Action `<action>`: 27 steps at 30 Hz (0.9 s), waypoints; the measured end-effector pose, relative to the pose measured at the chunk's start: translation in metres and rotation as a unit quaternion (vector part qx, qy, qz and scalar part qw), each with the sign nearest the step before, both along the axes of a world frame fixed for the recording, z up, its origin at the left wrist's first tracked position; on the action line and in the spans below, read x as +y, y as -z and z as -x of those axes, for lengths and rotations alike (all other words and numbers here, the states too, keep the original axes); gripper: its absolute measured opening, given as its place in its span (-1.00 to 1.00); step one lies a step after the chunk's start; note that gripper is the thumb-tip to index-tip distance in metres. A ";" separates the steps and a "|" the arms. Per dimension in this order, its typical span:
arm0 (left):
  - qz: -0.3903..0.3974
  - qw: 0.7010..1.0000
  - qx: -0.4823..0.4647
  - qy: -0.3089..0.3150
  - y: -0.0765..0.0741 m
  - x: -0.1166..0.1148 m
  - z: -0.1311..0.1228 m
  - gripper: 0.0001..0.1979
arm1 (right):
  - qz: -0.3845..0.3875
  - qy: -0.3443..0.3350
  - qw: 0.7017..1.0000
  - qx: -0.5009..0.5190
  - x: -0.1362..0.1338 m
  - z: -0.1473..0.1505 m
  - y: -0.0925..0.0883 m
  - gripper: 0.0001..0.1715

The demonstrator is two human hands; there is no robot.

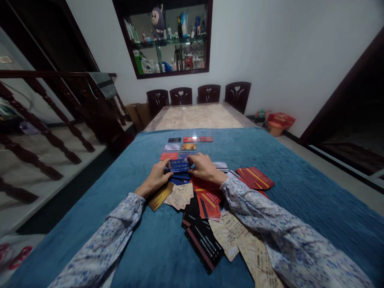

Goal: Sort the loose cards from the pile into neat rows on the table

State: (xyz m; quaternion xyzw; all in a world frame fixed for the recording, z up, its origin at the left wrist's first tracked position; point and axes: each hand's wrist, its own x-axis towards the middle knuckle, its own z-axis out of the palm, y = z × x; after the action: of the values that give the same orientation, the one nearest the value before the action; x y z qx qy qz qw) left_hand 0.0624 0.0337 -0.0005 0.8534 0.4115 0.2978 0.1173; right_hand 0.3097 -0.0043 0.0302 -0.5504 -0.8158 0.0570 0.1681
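My left hand (156, 176) and my right hand (205, 167) both pinch a blue card (180, 165) by its two ends, just above a blue blanket (288, 200) that covers the table. More blue cards (180, 179) lie stacked right under it. Beyond my hands, several cards (189, 146) are laid out singly in neat rows. Near my wrists and forearms lie loose heaps: a gold card (160, 196), beige cards (181, 195), red cards (255, 177) and black cards (204, 242).
The table's bare marbled top (195, 117) runs on past the blanket to several dark wooden chairs (207, 94) by the wall. A dark wooden railing (51, 120) stands at the left. A red basket (279, 122) sits on the floor at the right.
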 end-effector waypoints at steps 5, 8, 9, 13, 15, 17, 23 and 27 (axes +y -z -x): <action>0.001 1.000 0.018 0.002 -0.002 0.004 0.003 -0.47 | -0.002 -0.002 1.000 -0.006 0.000 -0.002 -0.002 -0.47; -0.001 1.000 0.018 0.014 -0.002 0.007 0.005 -0.46 | 0.009 -0.004 1.000 -0.009 0.000 -0.003 -0.004 -0.42; -0.001 1.000 0.018 0.020 -0.002 0.008 0.005 -0.47 | 0.012 -0.004 1.000 -0.009 0.000 -0.004 -0.004 -0.41; 0.006 0.999 0.021 0.041 -0.006 0.012 0.004 -0.49 | 0.015 0.001 1.000 -0.007 0.003 -0.006 -0.004 -0.46; 0.013 0.999 0.023 0.046 -0.008 0.013 0.003 -0.51 | 0.011 0.000 1.000 -0.004 0.007 -0.007 -0.003 -0.49; 0.021 0.998 0.025 0.045 -0.010 0.014 0.002 -0.52 | 0.006 -0.004 1.000 0.000 0.010 -0.009 -0.001 -0.50; 0.032 0.997 0.044 0.048 -0.014 0.019 0.000 -0.54 | -0.005 -0.016 1.000 -0.001 0.020 -0.012 0.004 -0.52; 0.031 0.996 0.061 0.050 -0.017 0.025 -0.004 -0.57 | -0.005 -0.023 1.000 -0.016 0.025 -0.016 0.001 -0.54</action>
State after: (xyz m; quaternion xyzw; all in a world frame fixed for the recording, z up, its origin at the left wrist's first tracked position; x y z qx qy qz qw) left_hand 0.0665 0.0592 0.0167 0.8855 0.3836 0.2258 0.1333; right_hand 0.3255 0.0208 0.0291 -0.5315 -0.8310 0.0482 0.1567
